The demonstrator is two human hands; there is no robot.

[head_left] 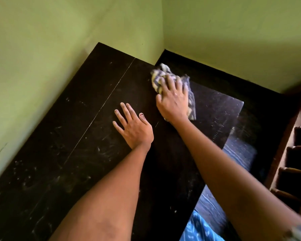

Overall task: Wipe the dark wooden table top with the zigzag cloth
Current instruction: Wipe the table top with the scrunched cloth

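Observation:
The dark wooden table top [73, 153] fills the middle of the view, marked with pale dust smears and scratches and a thin seam running along its length. My right hand [174, 100] presses down on the bunched zigzag cloth [157, 75], purple and cream, near the table's far right edge; the cloth is motion-blurred. My left hand [134, 127] lies flat on the table just left of it, fingers spread, holding nothing.
Green walls [50, 49] meet in a corner right behind the table. Dark floor [215, 80] lies beyond the table's right edge. A brown wooden rack with slats [292, 162] stands at the far right. Blue patterned fabric [198, 228] shows at the bottom.

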